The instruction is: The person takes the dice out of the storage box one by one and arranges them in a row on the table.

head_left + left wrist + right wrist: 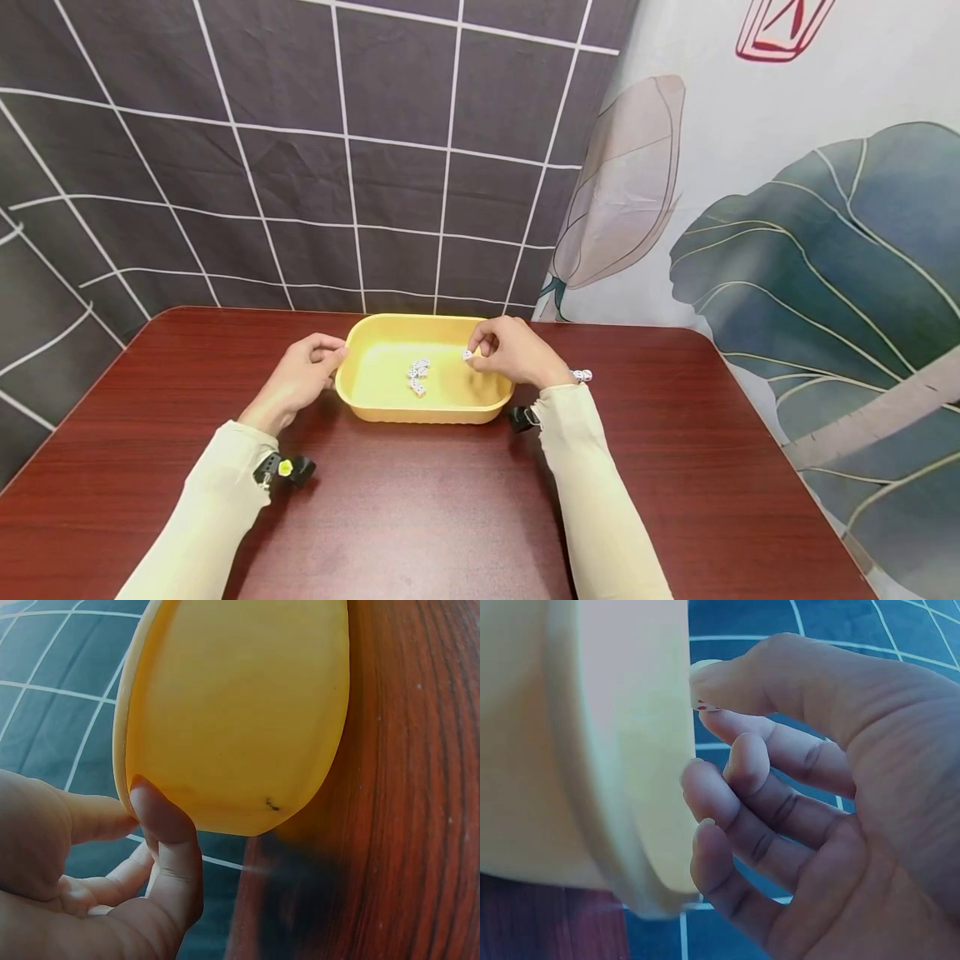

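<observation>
A yellow plastic basin stands on the table, with several white dice grouped near the middle of its floor. My left hand pinches the basin's left end; in the left wrist view the thumb and a finger lie on either side of the rim. Above the right part of the basin, my right hand holds one white die between thumb and index finger. Only a sliver of that die, with red spots, shows in the right wrist view. The other fingers there are curled loosely.
A few more white dice lie on the table just right of my right wrist, partly hidden by it. The dark red wooden table ends behind the basin at a dark gridded cloth. A leaf-patterned curtain hangs to the right.
</observation>
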Action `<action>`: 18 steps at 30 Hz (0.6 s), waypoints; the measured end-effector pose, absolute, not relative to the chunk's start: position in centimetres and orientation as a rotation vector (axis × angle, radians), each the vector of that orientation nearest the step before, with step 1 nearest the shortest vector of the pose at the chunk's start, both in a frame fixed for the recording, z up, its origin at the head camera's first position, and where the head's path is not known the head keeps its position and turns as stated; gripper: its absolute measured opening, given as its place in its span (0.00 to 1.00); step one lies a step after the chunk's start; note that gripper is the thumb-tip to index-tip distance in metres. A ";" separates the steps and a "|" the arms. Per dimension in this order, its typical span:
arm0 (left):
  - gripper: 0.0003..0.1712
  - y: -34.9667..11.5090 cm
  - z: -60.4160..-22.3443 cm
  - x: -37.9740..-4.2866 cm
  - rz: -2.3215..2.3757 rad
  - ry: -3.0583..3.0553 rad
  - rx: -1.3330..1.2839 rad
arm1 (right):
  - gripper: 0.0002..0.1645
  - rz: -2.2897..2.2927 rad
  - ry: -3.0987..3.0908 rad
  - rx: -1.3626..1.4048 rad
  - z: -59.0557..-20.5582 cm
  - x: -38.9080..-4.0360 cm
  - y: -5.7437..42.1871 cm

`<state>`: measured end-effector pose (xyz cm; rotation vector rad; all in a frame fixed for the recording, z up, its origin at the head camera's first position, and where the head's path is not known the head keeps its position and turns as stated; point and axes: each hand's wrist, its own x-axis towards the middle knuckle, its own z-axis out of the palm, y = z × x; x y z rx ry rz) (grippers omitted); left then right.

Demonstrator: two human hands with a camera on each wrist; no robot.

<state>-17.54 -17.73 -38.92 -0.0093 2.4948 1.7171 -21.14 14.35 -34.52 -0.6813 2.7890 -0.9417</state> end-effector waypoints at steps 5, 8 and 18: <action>0.21 -17.7 -38.9 -17.5 1.720 2.492 -0.007 | 0.05 -0.966 2.791 -0.682 -34.4 -21.3 15.0; 0.21 -17.7 -38.9 -17.5 1.723 2.489 -0.009 | 0.04 -0.980 2.790 -0.677 -34.3 -21.3 15.4; 0.21 -17.7 -38.8 -17.5 1.725 2.482 -0.005 | 0.04 -1.032 2.791 -0.622 -34.0 -21.3 16.9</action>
